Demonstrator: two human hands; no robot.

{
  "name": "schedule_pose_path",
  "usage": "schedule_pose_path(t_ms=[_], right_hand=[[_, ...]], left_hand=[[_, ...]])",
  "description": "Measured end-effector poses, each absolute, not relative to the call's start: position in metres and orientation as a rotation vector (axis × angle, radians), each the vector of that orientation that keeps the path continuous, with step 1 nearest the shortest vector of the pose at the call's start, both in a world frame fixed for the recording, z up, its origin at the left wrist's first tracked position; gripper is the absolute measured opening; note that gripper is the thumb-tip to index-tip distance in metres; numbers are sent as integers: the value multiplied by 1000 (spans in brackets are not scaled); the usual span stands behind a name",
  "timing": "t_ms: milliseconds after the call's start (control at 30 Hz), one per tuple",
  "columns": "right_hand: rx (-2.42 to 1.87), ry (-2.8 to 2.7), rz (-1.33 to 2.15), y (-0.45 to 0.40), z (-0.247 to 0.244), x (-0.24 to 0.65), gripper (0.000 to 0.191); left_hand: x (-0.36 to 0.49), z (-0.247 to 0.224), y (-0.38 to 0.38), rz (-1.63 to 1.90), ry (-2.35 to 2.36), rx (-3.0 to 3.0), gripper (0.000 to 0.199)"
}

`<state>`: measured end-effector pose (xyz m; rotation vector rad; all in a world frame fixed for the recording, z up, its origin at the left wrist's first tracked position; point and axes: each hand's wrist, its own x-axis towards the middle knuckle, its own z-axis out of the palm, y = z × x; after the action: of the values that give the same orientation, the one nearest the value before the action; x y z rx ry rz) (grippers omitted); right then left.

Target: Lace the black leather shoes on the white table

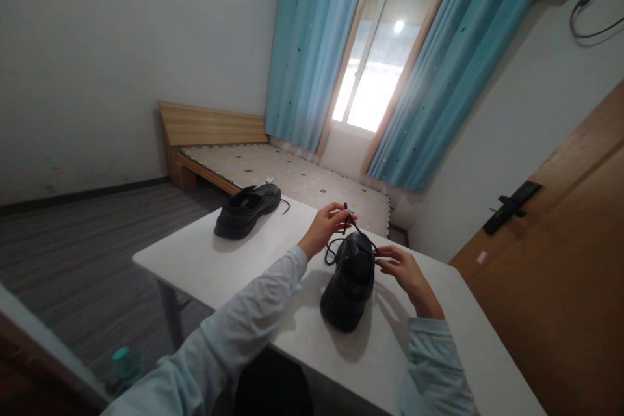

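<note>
A black lace-up shoe (348, 286) stands on the white table (195, 266), its heel toward me. Above its far left side, my left hand (330, 226) pinches a black shoelace (359, 229) between thumb and fingers, with a short end sticking up. A loop of lace hangs at the shoe's left. At the right side of the shoe, my right hand (400, 271) has its fingertips drawn together by the lace where it meets the upper. A second black shoe (247, 211) rests near the table's far left edge, a lace end trailing from its toe.
Beyond the table is a bed (292, 172) with a wooden headboard (217, 128). Blue curtains (316, 45) flank a window (380, 71). A wooden door (560, 260) with a black handle is on the right. A green-capped bottle (121, 361) stands low at the left.
</note>
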<state>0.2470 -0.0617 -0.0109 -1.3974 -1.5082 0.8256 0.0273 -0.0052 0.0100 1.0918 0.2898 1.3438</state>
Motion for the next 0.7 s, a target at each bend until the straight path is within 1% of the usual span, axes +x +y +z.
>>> schedule_pose_path(t_ms=[100,233,367,500,600,700], right_hand=[[-1397,-1521,742,-60,-8,245,31],[-1296,-1534,534,-58,-6,237,33],[-1184,-1483,463,-64,0,224,28],[-1176,-1457,339,-74,9,216,21],[-1149,-1468,161,-82,17,214,15],[-1150,-1494,-155,-91,25,213,13]], left_hand=[[27,11,-6,1353,281,1063,30],[27,13,-7,1342,263,1029,32],[27,13,-7,1354,269,1004,34],[27,12,-7,1358,254,1010,33],[28,11,-7,1346,246,1030,31],[28,11,-8,1330,256,1041,32]])
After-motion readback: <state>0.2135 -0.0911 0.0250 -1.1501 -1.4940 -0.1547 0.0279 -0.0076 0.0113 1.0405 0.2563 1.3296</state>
